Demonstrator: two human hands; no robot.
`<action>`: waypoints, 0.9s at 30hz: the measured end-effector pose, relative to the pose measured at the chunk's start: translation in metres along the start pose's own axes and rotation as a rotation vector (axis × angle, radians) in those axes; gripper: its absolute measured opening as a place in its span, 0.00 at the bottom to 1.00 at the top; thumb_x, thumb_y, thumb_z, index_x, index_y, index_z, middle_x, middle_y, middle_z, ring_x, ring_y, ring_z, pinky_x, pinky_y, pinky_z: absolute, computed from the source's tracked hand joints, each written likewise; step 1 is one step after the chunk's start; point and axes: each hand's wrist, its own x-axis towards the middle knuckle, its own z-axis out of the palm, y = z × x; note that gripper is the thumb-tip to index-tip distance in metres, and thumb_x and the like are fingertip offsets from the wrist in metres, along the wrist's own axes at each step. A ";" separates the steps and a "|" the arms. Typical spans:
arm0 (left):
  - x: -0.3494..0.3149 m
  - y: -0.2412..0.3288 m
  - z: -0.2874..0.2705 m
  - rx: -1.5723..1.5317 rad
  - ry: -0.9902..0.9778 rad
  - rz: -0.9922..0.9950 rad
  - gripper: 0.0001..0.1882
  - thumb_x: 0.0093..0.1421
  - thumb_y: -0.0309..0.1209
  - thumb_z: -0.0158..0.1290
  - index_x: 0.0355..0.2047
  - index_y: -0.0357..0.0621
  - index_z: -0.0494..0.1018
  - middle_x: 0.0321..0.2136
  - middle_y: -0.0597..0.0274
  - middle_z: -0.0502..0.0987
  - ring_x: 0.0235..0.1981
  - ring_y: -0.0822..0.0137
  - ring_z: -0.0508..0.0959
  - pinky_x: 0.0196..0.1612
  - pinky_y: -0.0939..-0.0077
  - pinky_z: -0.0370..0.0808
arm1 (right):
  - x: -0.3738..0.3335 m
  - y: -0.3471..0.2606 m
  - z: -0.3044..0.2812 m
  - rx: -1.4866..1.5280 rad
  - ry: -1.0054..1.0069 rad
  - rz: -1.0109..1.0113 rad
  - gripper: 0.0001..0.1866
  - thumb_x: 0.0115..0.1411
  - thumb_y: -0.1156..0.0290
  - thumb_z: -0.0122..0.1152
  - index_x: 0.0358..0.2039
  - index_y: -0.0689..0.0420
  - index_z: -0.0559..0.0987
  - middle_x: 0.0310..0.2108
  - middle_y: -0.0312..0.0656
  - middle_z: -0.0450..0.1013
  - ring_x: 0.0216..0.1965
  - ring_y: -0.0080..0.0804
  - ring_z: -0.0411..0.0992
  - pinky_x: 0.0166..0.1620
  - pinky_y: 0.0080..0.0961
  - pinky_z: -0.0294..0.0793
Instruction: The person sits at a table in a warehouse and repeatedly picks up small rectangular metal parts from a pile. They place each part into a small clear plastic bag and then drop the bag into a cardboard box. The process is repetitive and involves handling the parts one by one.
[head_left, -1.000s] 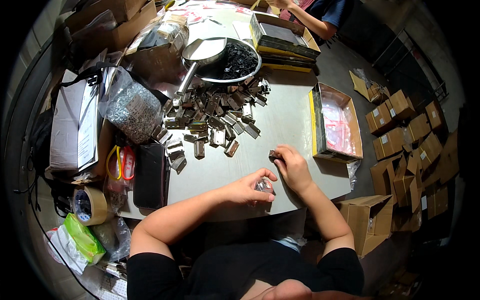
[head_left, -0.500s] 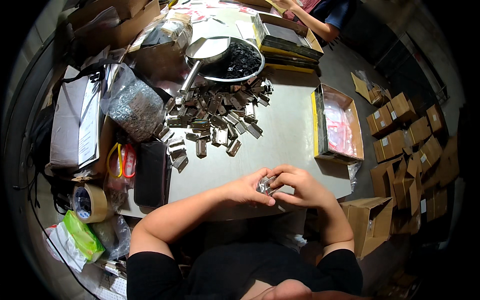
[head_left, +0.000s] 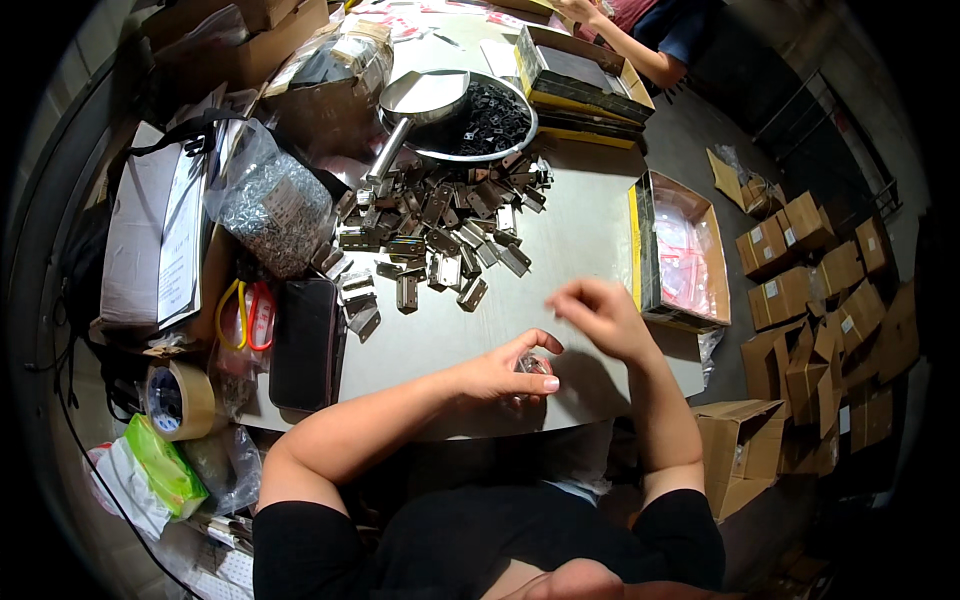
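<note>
Holding a clear packet [head_left: 534,363] in my left hand [head_left: 500,374], thumb and fingers curled around it, at the near edge of the table [head_left: 430,345]. My right hand [head_left: 608,318] hangs over the right part, fingers bent and blurred; cannot tell whether they pinch anything. Hinge-like metal pieces [head_left: 440,215] heaped left of centre, touching a bowl [head_left: 533,128] of black parts [head_left: 492,122]. Open box [head_left: 637,240] along the right edge, red-marked bags [head_left: 680,255] inside.

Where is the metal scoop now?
In the head view, upper left of centre, the metal scoop lies over the left rim of the bowl, its handle toward the hinge-like metal pieces.
</note>
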 end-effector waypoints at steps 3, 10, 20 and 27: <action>0.002 0.004 0.000 0.085 -0.001 -0.041 0.32 0.56 0.37 0.63 0.55 0.51 0.58 0.33 0.70 0.69 0.30 0.77 0.71 0.30 0.82 0.69 | 0.052 0.040 0.009 -0.349 0.326 -0.036 0.11 0.56 0.68 0.61 0.34 0.62 0.78 0.31 0.48 0.76 0.31 0.38 0.74 0.36 0.29 0.72; 0.002 0.001 -0.005 0.130 -0.043 -0.019 0.32 0.55 0.38 0.63 0.55 0.50 0.58 0.32 0.71 0.69 0.27 0.78 0.70 0.29 0.84 0.68 | 0.088 0.053 0.015 -0.461 0.269 0.050 0.10 0.54 0.68 0.62 0.29 0.62 0.76 0.26 0.44 0.75 0.27 0.31 0.72 0.32 0.27 0.71; 0.003 0.000 -0.003 0.075 0.005 -0.008 0.33 0.55 0.34 0.63 0.55 0.50 0.56 0.31 0.69 0.69 0.26 0.78 0.70 0.28 0.83 0.68 | 0.111 0.061 0.024 -0.572 0.311 -0.065 0.10 0.51 0.68 0.65 0.30 0.62 0.80 0.28 0.51 0.76 0.34 0.47 0.74 0.40 0.39 0.73; 0.009 -0.006 -0.005 0.033 0.128 0.095 0.33 0.54 0.28 0.64 0.54 0.50 0.57 0.31 0.67 0.70 0.27 0.76 0.71 0.28 0.81 0.68 | 0.062 0.022 0.016 -0.243 0.242 0.070 0.07 0.58 0.72 0.59 0.31 0.63 0.74 0.24 0.42 0.73 0.24 0.29 0.74 0.28 0.26 0.73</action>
